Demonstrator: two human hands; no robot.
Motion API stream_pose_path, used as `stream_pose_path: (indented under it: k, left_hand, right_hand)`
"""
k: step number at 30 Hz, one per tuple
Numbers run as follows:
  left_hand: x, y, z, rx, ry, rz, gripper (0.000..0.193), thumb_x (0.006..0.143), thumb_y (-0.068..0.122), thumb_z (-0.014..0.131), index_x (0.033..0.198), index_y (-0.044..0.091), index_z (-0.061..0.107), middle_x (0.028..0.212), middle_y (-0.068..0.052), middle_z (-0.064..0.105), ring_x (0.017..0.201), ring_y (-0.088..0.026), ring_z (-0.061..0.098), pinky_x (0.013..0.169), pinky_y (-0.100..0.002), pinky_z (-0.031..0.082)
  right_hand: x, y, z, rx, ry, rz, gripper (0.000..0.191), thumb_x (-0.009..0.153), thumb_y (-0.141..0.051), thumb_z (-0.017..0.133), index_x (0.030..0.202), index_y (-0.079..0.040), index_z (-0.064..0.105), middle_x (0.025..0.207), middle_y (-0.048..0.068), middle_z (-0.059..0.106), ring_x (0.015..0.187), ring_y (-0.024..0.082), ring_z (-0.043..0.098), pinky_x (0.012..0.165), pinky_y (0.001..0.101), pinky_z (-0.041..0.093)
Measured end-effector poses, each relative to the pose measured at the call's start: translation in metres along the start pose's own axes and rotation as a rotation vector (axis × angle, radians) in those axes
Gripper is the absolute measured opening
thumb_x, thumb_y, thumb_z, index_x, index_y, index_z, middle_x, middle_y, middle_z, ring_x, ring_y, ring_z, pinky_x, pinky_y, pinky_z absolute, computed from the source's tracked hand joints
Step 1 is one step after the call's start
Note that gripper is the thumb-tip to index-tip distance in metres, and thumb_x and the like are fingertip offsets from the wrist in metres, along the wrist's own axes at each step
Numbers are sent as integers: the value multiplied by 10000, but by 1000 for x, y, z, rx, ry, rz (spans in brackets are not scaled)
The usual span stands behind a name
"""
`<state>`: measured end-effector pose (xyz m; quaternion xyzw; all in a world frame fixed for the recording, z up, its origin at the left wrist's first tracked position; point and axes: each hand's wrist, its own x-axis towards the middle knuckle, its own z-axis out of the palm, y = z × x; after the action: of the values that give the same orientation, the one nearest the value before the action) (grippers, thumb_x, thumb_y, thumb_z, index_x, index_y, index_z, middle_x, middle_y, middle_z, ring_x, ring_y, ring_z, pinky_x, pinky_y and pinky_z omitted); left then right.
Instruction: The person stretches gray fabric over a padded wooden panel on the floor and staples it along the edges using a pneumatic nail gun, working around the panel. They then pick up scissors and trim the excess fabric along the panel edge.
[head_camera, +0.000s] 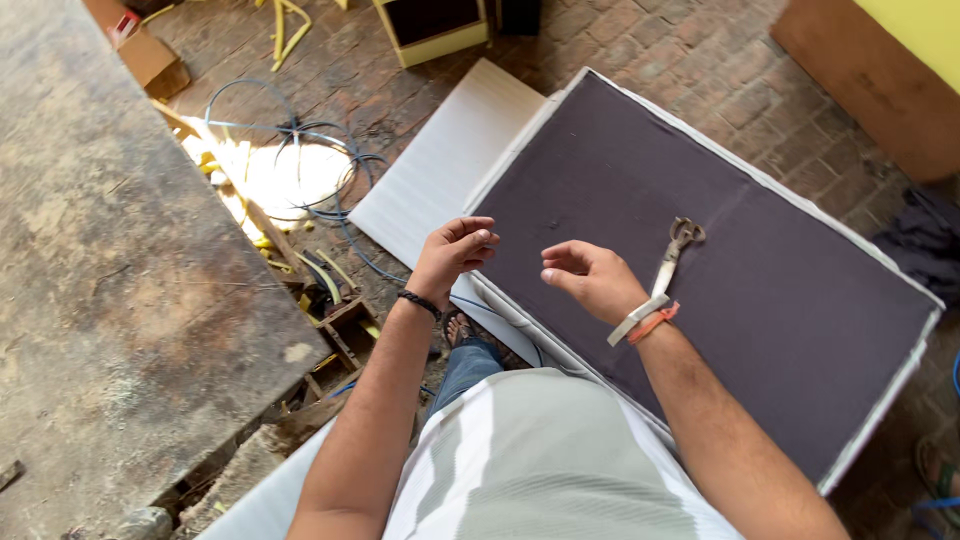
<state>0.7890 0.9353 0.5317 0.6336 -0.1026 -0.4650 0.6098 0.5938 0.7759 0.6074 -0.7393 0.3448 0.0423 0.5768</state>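
My left hand (455, 252) is raised over the near left corner of a dark purple fabric-covered panel (780, 300), fingers curled loosely, nothing visibly in it. My right hand (590, 278) hovers beside it over the panel, fingers half curled and apart, holding nothing I can see. The hands are a short gap apart. A pair of metal pincers (675, 252) lies on the dark fabric just right of my right hand, untouched. White edging runs round the panel's rim.
A worn wooden workbench top (110, 270) fills the left. A white foam sheet (440, 160) lies under the panel on the brick floor. Blue cables (300, 140), yellow strips and wood scraps sit between bench and panel. Another person's sandalled foot (940, 470) shows at right.
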Motion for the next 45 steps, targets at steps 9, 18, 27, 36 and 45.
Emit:
stream_pose_path:
  k: [9,18,27,36,45]
  left_hand:
    - [40,61,-204,-154,227,23,271,974,239,650,1204,108,708,1002,-24,777,868,-97,721,803,-282,564]
    - [56,75,-297,-279,384,53,232,979,214,634,1166,105,718,992,-37,780,865,-117,728,805,-302,569]
    - [78,72,-320,-295,425,-69,227,971,217,644,1160,113,717,985,-26,773,849,-109,714,797,-298,561]
    - [145,148,-344,-144,461,-101,208,966,214,640,1137,125,719,982,-13,776,850,-108,712,784,-305,554]
    - [225,233,-327,28,301,-21,229,973,241,651,1159,122,712,997,-11,775,879,-113,715,816,-299,547]
  right_hand:
    - [139,-110,110,-58,-97,-25,298,929,-109,637,1214,-104,721,1165,23,765,1117,132,695,986,306,540]
    - [220,-190,168,-191,-249,-19,305,951,-116,610,1242,-123,700,1212,27,739,1173,143,665,1041,340,523]
    - [303,-211,191,-91,-367,-26,317,957,-112,607,1267,-102,673,1212,49,736,1162,155,671,1012,334,540]
    - [388,-211,153,203,-347,-78,307,938,-43,622,1238,-47,687,1167,81,739,1114,173,681,975,315,540]
    - [432,-233,102,431,-62,-142,217,956,-30,600,1145,-35,707,1063,78,762,972,157,727,860,298,573]
